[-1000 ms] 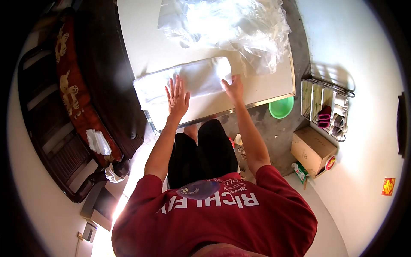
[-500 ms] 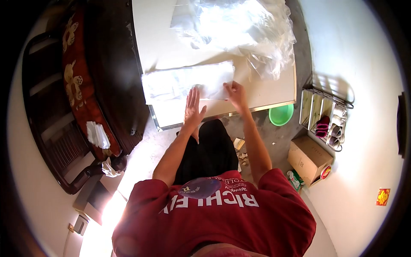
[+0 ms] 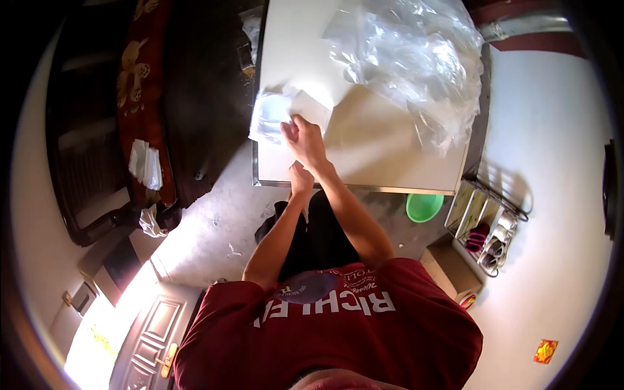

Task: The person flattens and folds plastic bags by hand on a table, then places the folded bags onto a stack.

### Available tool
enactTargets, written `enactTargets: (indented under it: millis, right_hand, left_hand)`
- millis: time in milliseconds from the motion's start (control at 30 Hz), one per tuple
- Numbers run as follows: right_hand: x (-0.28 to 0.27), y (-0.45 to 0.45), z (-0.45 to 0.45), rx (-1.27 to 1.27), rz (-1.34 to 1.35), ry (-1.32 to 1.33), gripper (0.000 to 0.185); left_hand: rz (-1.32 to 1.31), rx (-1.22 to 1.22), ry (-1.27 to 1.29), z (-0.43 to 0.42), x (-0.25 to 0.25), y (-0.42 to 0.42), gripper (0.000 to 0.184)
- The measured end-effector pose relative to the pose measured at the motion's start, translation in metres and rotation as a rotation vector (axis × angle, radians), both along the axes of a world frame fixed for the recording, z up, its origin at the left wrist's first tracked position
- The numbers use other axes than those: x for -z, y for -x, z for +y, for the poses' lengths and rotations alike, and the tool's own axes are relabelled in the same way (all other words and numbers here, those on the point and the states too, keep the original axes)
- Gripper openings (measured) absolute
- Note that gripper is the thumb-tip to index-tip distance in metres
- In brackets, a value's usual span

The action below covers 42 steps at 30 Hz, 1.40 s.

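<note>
A flat clear plastic bag (image 3: pixel 273 117) lies folded over near the left edge of the white table (image 3: pixel 390 162), its paler flap doubled towards the left. My right hand (image 3: pixel 303 138) reaches across to the left with curled fingers pressed together on the folded part. Close below it, at the table's front edge, is my left hand (image 3: pixel 299 177), partly covered by my right wrist. The fingers of the left hand are mostly hidden, so I cannot make out how they are held.
A big heap of loose clear plastic (image 3: pixel 416 58) covers the table's far right. Beneath the right front corner stands a green basin (image 3: pixel 424 207). A shoe rack (image 3: pixel 484 224) and a cardboard box (image 3: pixel 452 270) line the right wall. A dark wooden bench (image 3: pixel 91 143) stands left.
My right hand has carried the bag's right end over to the left, so the long strip is now doubled. My left hand has drawn back off it to the table edge. The view has shifted.
</note>
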State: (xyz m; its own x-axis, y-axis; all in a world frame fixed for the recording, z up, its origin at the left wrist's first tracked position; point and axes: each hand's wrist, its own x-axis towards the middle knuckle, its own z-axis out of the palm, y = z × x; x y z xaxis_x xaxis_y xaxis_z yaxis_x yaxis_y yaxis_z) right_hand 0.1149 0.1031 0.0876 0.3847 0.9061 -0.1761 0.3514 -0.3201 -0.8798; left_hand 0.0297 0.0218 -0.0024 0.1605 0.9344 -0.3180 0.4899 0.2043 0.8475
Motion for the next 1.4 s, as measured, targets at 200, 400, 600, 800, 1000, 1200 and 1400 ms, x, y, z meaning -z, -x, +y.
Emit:
enactTargets:
  millis: [200, 400, 600, 800, 1000, 1200, 1400]
  right_hand:
    - [0.038, 0.04, 0.028, -0.13, -0.108, 0.109, 0.033]
    - [0.08, 0.012, -0.009, 0.12, -0.23, -0.004, 0.03]
    - [0.115, -0.022, -0.055, 0.372, -0.291, 0.324, 0.051]
    - [0.144, -0.029, -0.049, 0.187, -0.004, 0.566, 0.038]
    - [0.114, -0.016, -0.057, 0.273, 0.103, 0.398, 0.027]
    - [0.075, -0.017, -0.084, 0.323, 0.451, 0.174, 0.02]
    - [0.025, -0.036, -0.106, 0.162, 0.532, 0.268, 0.024]
  left_hand:
    - [-0.047, -0.287, 0.107, 0.0, 0.087, 0.021, 0.024]
    - [-0.474, -0.6, 0.413, 0.024, 0.03, 0.026, 0.026]
    - [-0.38, -0.637, 0.422, 0.027, 0.019, 0.021, 0.035]
    - [-0.229, -0.527, 0.585, 0.05, 0.015, 0.019, 0.047]
    - [-0.166, -0.386, 0.843, 0.061, 0.009, 0.023, 0.054]
    - [-0.939, -0.567, 0.902, 0.061, 0.026, 0.018, 0.055]
    - [-1.048, -0.557, 0.837, 0.064, 0.01, 0.039, 0.042]
